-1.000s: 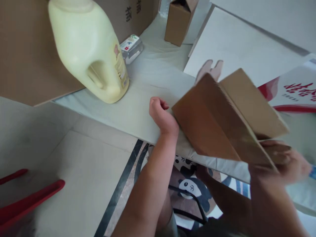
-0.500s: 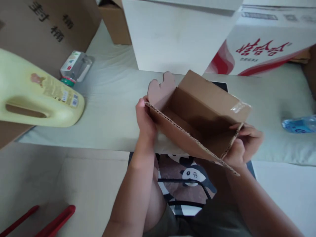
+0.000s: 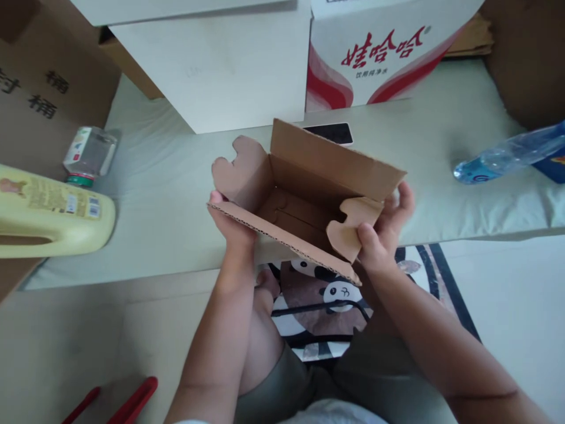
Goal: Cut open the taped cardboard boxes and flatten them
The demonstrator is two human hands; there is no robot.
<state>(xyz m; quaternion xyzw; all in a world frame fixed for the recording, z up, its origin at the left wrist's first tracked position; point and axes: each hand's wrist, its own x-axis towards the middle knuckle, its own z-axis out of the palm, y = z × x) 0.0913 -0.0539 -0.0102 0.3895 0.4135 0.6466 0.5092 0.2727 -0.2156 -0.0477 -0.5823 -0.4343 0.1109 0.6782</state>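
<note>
A small brown cardboard box is held open-side up at the edge of a pale cushioned surface. My left hand grips its left side under the near flap. My right hand grips its right side, thumb pressing on the folded-in right flap. The far flap and the notched left flap stand up. The inside looks empty.
A yellow jug lies at the left beside a small clear bottle. A white box and a red-and-white carton stand behind. A phone lies behind the box. A water bottle lies at right. Red handles rest on the floor.
The box has been turned upright and opened out; my left hand took hold of its left side, my right hand folded the right flap inward. The view swung right.
</note>
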